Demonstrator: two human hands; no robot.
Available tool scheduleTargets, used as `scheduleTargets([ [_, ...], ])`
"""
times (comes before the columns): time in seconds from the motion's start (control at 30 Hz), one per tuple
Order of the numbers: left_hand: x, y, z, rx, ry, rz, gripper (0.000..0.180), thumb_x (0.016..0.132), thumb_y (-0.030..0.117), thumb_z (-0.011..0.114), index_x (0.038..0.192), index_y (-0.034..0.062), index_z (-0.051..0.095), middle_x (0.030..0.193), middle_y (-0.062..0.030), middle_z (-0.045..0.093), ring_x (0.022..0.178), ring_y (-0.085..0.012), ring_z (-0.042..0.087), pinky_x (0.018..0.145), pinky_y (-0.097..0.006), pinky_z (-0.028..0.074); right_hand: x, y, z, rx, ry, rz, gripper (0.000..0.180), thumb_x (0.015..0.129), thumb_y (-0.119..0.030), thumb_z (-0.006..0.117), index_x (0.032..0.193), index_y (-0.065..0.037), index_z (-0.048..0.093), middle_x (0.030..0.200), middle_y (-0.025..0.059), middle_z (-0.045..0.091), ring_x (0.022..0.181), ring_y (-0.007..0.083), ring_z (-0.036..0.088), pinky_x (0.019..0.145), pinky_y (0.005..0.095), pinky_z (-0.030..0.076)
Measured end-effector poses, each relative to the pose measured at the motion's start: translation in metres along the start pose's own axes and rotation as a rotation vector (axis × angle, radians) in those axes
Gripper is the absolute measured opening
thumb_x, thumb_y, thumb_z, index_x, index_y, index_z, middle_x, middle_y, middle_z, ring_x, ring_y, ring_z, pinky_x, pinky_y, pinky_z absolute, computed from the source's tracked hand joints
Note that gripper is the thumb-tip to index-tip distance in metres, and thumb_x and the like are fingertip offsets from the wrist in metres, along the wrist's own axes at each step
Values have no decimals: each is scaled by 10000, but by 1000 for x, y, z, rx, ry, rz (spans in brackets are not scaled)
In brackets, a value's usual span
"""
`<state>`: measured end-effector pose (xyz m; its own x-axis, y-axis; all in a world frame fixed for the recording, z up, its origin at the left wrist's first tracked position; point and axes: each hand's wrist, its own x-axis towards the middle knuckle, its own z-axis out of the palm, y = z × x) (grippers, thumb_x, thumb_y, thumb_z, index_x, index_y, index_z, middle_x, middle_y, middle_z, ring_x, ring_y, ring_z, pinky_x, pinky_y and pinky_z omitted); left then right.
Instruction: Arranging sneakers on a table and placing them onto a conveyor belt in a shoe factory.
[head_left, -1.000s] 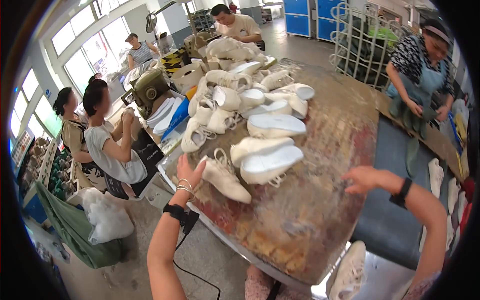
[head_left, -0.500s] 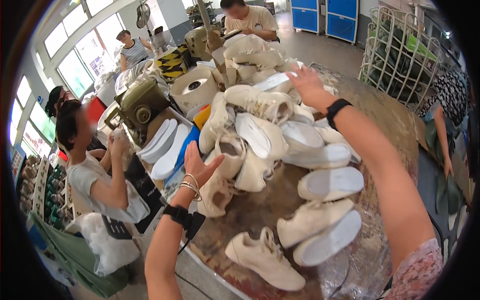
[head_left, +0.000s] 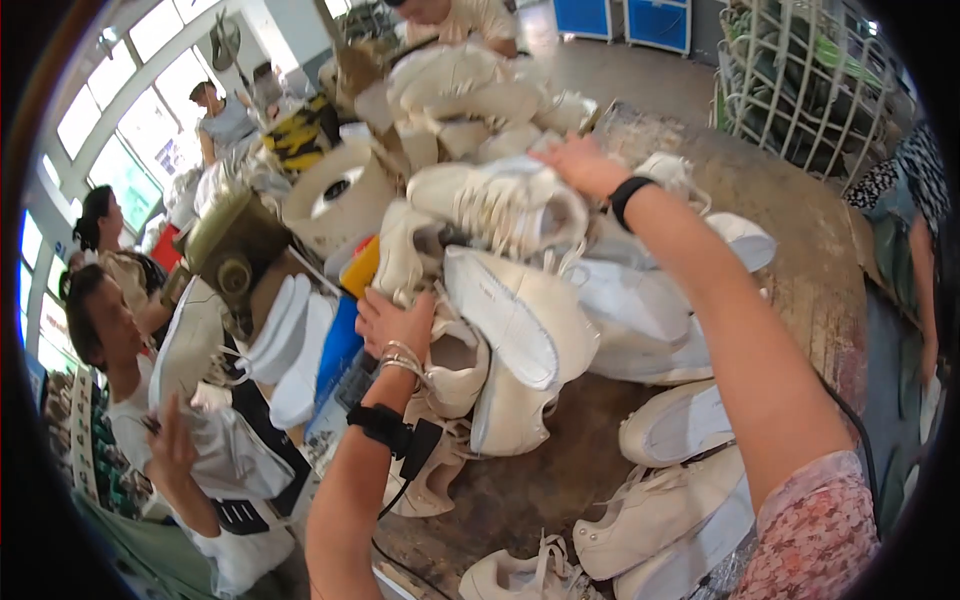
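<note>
My left hand (head_left: 397, 325) lies against the left side of a heap of cream lace-up shoes, fingers spread, touching a cream shoe (head_left: 455, 360) with its opening turned up. Across the heap, my right hand (head_left: 585, 165) rests with its fingers laid over the far side, beside a laced cream shoe (head_left: 500, 205); its fingertips are partly hidden. Between my arms a shoe on its side shows its pale sole (head_left: 505, 310). Neither hand has lifted a shoe.
Several shoes lie nearer me, among them a laced shoe (head_left: 655, 505). White soles (head_left: 295, 350) and a blue strip (head_left: 340, 350) lie left. A round cream drum (head_left: 335, 200) and a green machine (head_left: 235, 250) stand behind. At left, a co-worker holds a shoe (head_left: 190, 340). A wire cage (head_left: 800, 90) stands far right.
My left hand has come forward onto the shoes at the heap's left side. My right hand has lowered onto its far side. The view has shifted, and the left co-worker now holds up a shoe.
</note>
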<state>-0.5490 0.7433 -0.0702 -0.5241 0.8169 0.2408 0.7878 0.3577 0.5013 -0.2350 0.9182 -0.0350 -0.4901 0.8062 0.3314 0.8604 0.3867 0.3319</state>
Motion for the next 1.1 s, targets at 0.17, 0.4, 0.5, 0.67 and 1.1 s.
scheduleTargets([
  [0.17, -14, 2, -34, 44, -205, -134, 733, 725, 450, 607, 1352, 116, 425, 1358, -151, 438, 1297, -365, 304, 1040, -505, 286, -66, -26, -23, 0, -106, -43, 325, 854, -189, 541, 1175, -213, 586, 932, 87, 673, 983, 299, 593, 772, 426, 483],
  [0.4, -103, -16, -25, -559, -366, 34, 464, 765, 308, 580, 1162, 67, 566, 1054, -240, 604, 981, -448, 545, 932, -503, 404, -180, -27, -101, 197, -323, -164, 311, 720, -244, 664, 1009, -128, 641, 928, 82, 655, 923, 311, 595, 660, 420, 516],
  [0.5, -175, -18, -4, -279, -391, 421, 319, 789, 124, 461, 982, -58, 639, 861, -221, 655, 778, -309, 642, 725, -379, 502, -259, -19, -111, 231, -260, -192, 459, 772, -191, 620, 1221, -139, 537, 854, 101, 658, 913, 308, 618, 645, 403, 518],
  [0.67, -304, -17, -51, -447, -662, 291, 364, 782, 98, 429, 1068, 21, 640, 1039, -228, 583, 968, -427, 505, 930, -481, 352, -374, -12, -164, 267, -254, -190, 564, 733, -204, 661, 1247, -57, 484, 946, 133, 633, 975, 316, 578, 707, 419, 501],
  [1.1, -341, 19, -243, -125, -1388, 337, 292, 833, 254, 617, 1001, 27, 692, 1021, -201, 656, 983, -362, 613, 872, -407, 477, -494, -6, -320, 605, -924, -387, 653, 798, -197, 663, 1364, -11, 398, 1298, 213, 464, 1154, 358, 471, 887, 433, 457],
])
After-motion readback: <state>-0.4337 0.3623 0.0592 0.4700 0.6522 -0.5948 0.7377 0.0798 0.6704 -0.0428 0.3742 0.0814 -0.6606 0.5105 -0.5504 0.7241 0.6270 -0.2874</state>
